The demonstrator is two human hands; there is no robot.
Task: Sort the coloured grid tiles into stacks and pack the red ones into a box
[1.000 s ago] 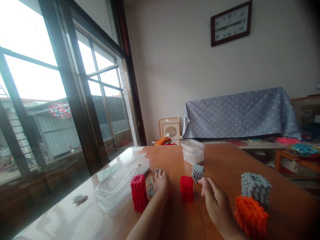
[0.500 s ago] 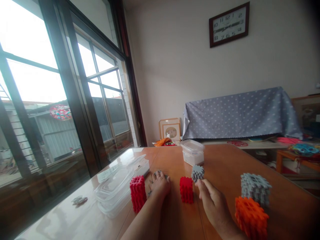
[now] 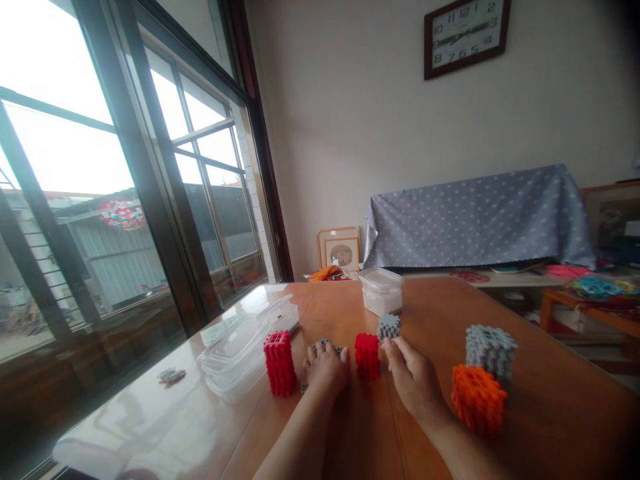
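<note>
My left hand [image 3: 327, 369] lies palm down with its fingers apart over loose grey interlocking plastic pieces [image 3: 323, 343], some of which it hides. My right hand [image 3: 414, 375] is closed at the near side of a small grey stack of notched pieces [image 3: 389, 327], with thumb and fingertips against it. Part of that grip is hidden. Between the hands stands a short red stack [image 3: 367, 357]. A taller red stack [image 3: 280, 363] is upright just left of my left hand.
An orange stack [image 3: 479, 398] and a bigger grey stack [image 3: 491, 351] stand at the right. Clear plastic containers [image 3: 235, 357] lie on the left, and a lidded box [image 3: 382, 291] is at the back. Small pieces [image 3: 171, 376] rest at far left on the table [image 3: 430, 310].
My view has shifted slightly. My left hand has moved a little nearer me and to the right, towards the short red stack. The right hand stays at the small grey stack.
</note>
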